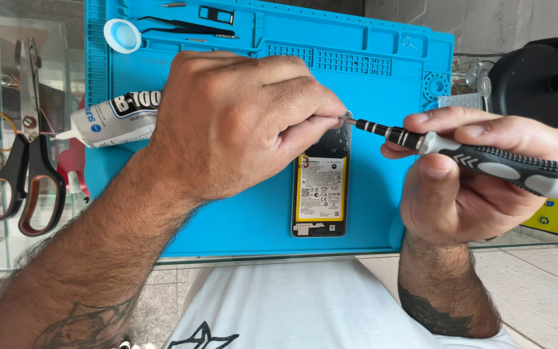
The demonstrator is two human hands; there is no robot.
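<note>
1. Surface: a blue work mat fills the centre and top of the frame, lying on a glass tabletop whose near edge runs along the lower third. Pale floor tiles show through and below the glass.
2. Mat's upper edge has moulded trays. Black tweezers lie in one at top centre; a small white round cap sits at upper left of the mat.
3. A white glue tube lies at the mat's left edge, nozzle pointing left, partly hidden by the left hand.
4. Scissors with black and brown handles rest on the glass at far left, blades pointing up the frame.
5. A black round object stands at upper right, off the mat.
6. An opened phone lies flat on the mat at centre frame, long axis running up and down. Back cover is off: a yellow-and-white labelled battery covers most of the body, with a dark section above it and a narrow pale strip at the bottom end.
7. Left hand hovers over the phone's upper end, fingers curled, thumb and forefinger pinched on a small part at the driver's tip; the part is too small to identify.
8. Right hand, at centre right, is closed around a screwdriver with a grey-and-black handle, shaft pointing left, tip meeting the left fingertips above the phone's top.
</note>
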